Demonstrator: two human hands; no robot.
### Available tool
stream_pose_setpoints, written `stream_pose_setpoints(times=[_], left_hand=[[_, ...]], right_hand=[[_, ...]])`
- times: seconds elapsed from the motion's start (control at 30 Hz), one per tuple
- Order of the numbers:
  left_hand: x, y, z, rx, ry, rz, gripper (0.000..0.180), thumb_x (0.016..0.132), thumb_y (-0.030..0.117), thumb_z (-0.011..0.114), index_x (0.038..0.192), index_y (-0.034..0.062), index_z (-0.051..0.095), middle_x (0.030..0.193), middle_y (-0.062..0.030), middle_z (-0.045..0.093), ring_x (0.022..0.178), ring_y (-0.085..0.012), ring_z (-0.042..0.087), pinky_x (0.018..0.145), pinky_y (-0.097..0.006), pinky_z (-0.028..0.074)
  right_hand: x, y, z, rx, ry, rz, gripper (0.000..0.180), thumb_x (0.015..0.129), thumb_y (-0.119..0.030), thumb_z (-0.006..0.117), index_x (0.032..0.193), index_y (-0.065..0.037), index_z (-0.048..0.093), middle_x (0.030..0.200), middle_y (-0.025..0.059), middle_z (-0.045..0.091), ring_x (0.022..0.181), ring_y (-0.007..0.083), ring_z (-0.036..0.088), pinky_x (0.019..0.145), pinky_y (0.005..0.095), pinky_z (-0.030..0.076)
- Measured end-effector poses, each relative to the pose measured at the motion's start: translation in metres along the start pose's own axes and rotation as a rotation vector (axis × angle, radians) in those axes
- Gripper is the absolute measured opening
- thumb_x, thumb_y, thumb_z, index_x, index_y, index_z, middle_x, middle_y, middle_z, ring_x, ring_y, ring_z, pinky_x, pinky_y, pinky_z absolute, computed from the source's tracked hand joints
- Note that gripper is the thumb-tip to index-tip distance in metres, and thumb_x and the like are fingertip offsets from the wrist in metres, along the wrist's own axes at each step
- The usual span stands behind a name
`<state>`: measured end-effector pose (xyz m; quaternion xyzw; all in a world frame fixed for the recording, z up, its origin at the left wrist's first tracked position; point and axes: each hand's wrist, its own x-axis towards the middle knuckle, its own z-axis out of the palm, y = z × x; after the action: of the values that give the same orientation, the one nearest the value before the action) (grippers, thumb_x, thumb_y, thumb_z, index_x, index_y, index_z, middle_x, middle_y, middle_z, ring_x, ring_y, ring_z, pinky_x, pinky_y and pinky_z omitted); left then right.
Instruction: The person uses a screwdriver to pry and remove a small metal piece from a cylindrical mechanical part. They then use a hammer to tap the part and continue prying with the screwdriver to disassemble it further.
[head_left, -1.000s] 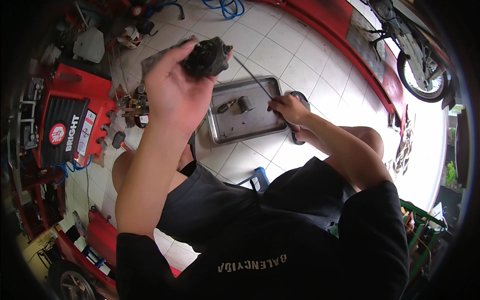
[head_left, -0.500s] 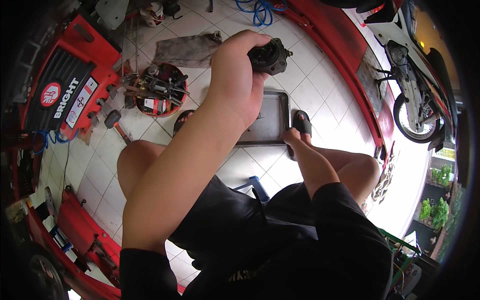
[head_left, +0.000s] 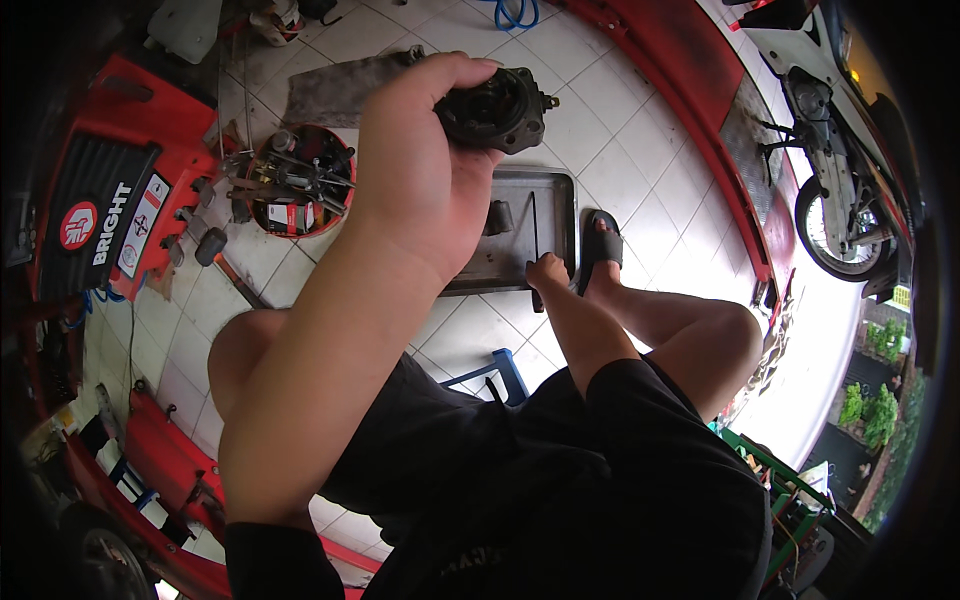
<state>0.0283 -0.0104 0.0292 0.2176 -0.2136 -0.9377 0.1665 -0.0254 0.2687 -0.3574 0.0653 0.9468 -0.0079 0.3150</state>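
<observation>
My left hand (head_left: 425, 165) is raised above the floor, its thumb and fingers wrapped round a dark, greasy metal housing (head_left: 487, 108). The housing has a round hollow face and a small brass-coloured fitting on its right side. Lower down, my right hand (head_left: 547, 272) grips a screwdriver (head_left: 534, 215) at the near edge of a dark metal tray (head_left: 572, 215). Its long thin shaft points away over the tray, and the end of its handle sticks out below my fist. Inside the tray lies a small dark cylinder (head_left: 499, 218). My left forearm hides the tray's left part.
A red-rimmed round basin (head_left: 262, 222) full of tools stands left, with a mallet (head_left: 212, 246) nearby. A grey rag (head_left: 330, 92) lies beyond. Red equipment (head_left: 110, 190) borders the left, a red frame (head_left: 690, 110) and motorbike (head_left: 825, 180) the right. Blue stool parts (head_left: 510, 375) show beneath me.
My left hand has moved left with the metal housing. My right hand has shifted left along the tray's near edge, and the screwdriver shaft now shows. The cylinder has come into sight.
</observation>
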Motion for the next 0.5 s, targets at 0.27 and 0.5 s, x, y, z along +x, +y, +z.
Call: stream_pose_setpoints(times=[0.27, 0.5], left_hand=[[0.011, -0.006, -0.003, 0.044, 0.054, -0.025, 0.008, 0.085, 0.011, 0.068, 0.089, 0.0069, 0.062, 0.087, -0.0045, 0.065, 0.084, -0.0178, 0.062, 0.081, -0.034, 0.046], [0.016, -0.010, -0.011, 0.109, 0.169, -0.069, 0.010, 0.086, 0.011, 0.068, 0.093, 0.0082, 0.062, 0.094, -0.0044, 0.065, 0.089, -0.0182, 0.062, 0.085, -0.035, 0.046]], right_hand=[[-0.003, -0.020, -0.007, 0.047, 0.367, -0.073, 0.055, 0.081, -0.039, 0.075, 0.123, -0.009, 0.056, 0.123, 0.0102, 0.059, 0.120, 0.0303, 0.058, 0.094, 0.0463, 0.050], [-0.007, -0.042, 0.002, 0.116, 0.443, -0.355, 0.051, 0.078, -0.027, 0.070, 0.124, -0.008, 0.057, 0.126, 0.0100, 0.055, 0.123, 0.0294, 0.051, 0.101, 0.0451, 0.039]])
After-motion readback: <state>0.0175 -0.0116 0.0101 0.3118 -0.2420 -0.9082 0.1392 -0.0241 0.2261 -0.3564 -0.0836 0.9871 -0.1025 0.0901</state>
